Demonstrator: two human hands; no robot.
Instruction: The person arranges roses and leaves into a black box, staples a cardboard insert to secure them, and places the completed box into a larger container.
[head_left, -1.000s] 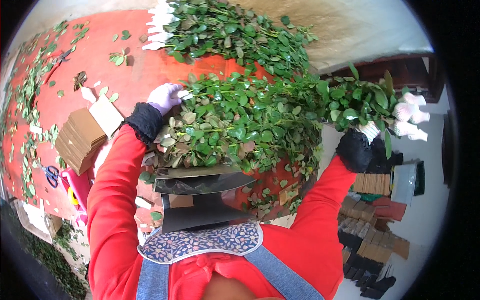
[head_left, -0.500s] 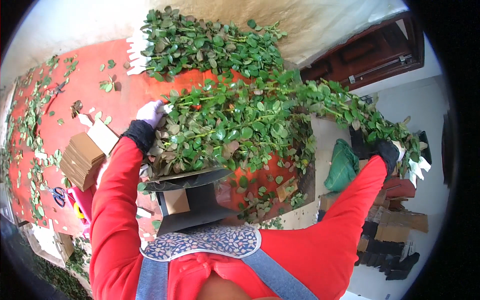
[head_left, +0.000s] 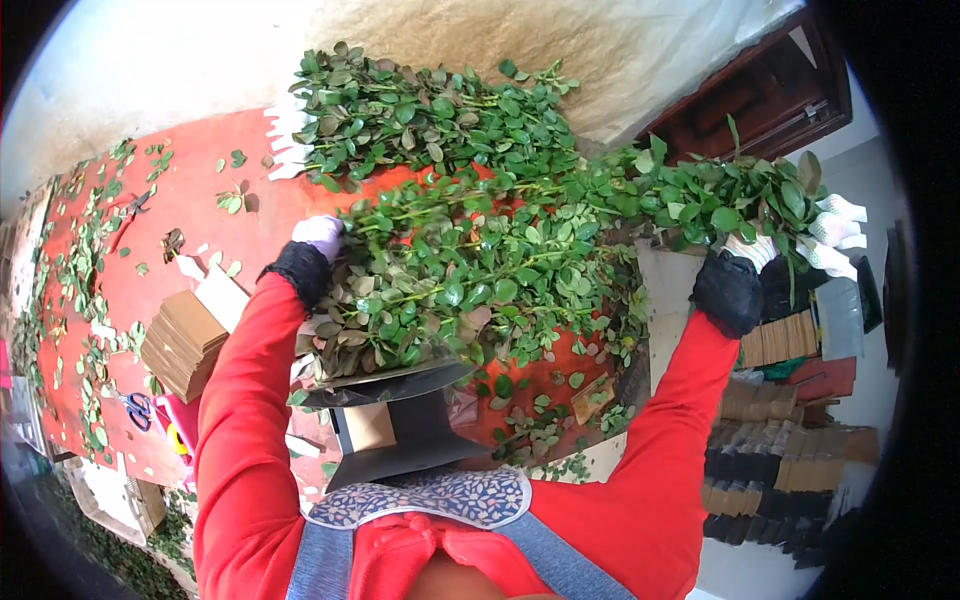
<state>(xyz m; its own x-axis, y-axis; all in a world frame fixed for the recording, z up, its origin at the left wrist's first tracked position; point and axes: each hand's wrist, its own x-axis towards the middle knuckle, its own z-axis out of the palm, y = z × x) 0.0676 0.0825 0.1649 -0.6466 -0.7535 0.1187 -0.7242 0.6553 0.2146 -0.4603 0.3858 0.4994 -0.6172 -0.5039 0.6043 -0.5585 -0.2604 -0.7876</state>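
Note:
Long leafy stems (head_left: 680, 195) stretch between my two hands above the table, with white mesh-like sleeves (head_left: 835, 238) at their right end. My left hand (head_left: 320, 236), in a lilac glove with a black cuff, is closed around their left end. Close to the white sleeves, my right hand (head_left: 750, 252), in a pale glove, is wrapped around the stems; leaves cover part of its fingers. More leafy stems (head_left: 470, 290) lie beneath on the red tabletop (head_left: 190, 180). Behind them rests another thick bundle (head_left: 430, 120), with white sleeves (head_left: 288, 142) at its left end.
A black stand (head_left: 400, 440) sits in front of me. Left of it are a cardboard stack (head_left: 180, 345), blue-handled scissors (head_left: 137, 410) and a pink holder (head_left: 180, 415). Red-handled pruners (head_left: 128, 218) lie farther left among loose leaves. Stacked cardboard (head_left: 770, 410) stands at right; a wall rises behind.
My right hand has come up and inward, bringing the sleeved end of the stems higher and nearer. My left hand keeps its grip at the left end. The whole view has shifted slightly.

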